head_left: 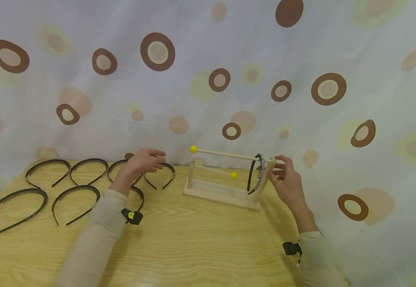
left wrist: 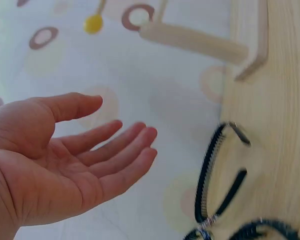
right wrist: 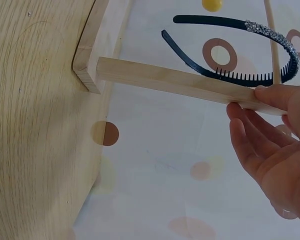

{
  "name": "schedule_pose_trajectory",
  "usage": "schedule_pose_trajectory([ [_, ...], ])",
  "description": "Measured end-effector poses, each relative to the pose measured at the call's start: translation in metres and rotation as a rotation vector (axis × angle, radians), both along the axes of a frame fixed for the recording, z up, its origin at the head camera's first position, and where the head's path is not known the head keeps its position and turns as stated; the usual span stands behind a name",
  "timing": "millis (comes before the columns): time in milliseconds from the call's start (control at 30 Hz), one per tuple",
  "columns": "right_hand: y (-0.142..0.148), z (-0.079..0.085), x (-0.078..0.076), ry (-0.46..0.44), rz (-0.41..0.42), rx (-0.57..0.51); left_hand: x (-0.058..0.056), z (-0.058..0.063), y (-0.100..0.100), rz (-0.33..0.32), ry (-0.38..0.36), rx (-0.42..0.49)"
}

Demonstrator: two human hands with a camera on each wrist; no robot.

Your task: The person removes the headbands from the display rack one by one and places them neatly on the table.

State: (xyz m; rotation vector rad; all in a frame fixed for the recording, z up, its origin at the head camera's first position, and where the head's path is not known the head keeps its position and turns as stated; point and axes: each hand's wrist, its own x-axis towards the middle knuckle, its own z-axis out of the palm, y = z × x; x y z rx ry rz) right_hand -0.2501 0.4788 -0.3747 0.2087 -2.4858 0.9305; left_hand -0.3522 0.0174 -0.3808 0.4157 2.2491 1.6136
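A wooden rack (head_left: 222, 193) with yellow-balled rods stands on the table. One black headband (right wrist: 270, 33) with a sparkling silver section hangs on its upper rod near the right post. My right hand (head_left: 287, 182) pinches the top of that right post (right wrist: 180, 82), thumb on one side and fingers on the other. Raised over the back row of headbands, my left hand (head_left: 145, 160) has its fingers extended and holds nothing; in the left wrist view its palm (left wrist: 65, 175) shows. Nearest to it is a black toothed headband (head_left: 172, 175) on the table.
Several black headbands lie in two rows on the left of the wooden table (head_left: 201, 243), one (head_left: 18, 193) at the far left front. My left forearm partly covers some of them. A dotted curtain (head_left: 201, 99) hangs behind the table and along its right side.
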Motion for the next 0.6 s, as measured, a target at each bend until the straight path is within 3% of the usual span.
schedule_pose_trajectory([
  [167, 0.000, 0.001, 0.000, 0.005, 0.013, -0.011, 0.016, 0.013, 0.027, -0.087, 0.056, 0.063],
  [333, 0.001, 0.002, 0.000, 0.011, 0.018, -0.014, 0.032, 0.016, 0.062, -0.133, 0.140, 0.063],
  [600, 0.007, 0.002, 0.003, -0.015, 0.027, -0.034, 0.057, 0.002, 0.129, -0.143, 0.399, -0.029],
])
